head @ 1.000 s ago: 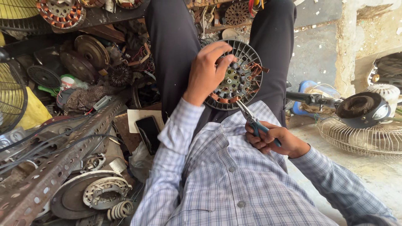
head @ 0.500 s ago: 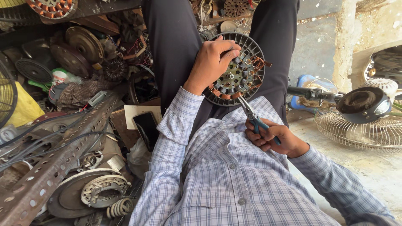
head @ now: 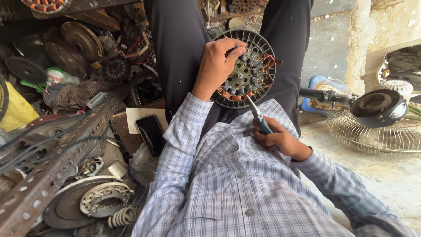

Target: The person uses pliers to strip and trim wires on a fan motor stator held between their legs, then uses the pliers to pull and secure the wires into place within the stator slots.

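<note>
- One round motor stator (head: pixel 246 70) in hand, resting on my lap between my thighs, against the dark trousers.
- My left hand (head: pixel 218 61) is closed over the stator's upper left rim, fingers curled across the face, thumb side toward the centre.
- My right hand (head: pixel 277 139) is wrapped shut around one pair of pliers (head: pixel 258 115) with blue grips; fist tight on the handles.
- The plier nose points up and left and meets the lower edge of the stator; I cannot tell whether the tips pinch a wire.
- Stator appearance: dark grey finned outer ring, pale metal hub with several small holes, a ring of wound coils around it.
- Copper-brown windings show along the lower and right side; a few loose strands stick out at the right edge.
- One black phone (head: pixel 150 133) lies face up on a pale sheet of paper (head: pixel 139 116), just left of my left sleeve.
- One long perforated angle bar (head: pixel 52 175) runs diagonally through the scrap on the left.
- Left pile: I count at least four dark discs or rotors, one more round winding plate (head: pixel 104 198) near the bottom left, one yellow object (head: pixel 15 109) at the edge.
- Right side: one wire fan guard (head: pixel 377 134) flat on the concrete floor, one fan motor head (head: pixel 379 106) above it.
</note>
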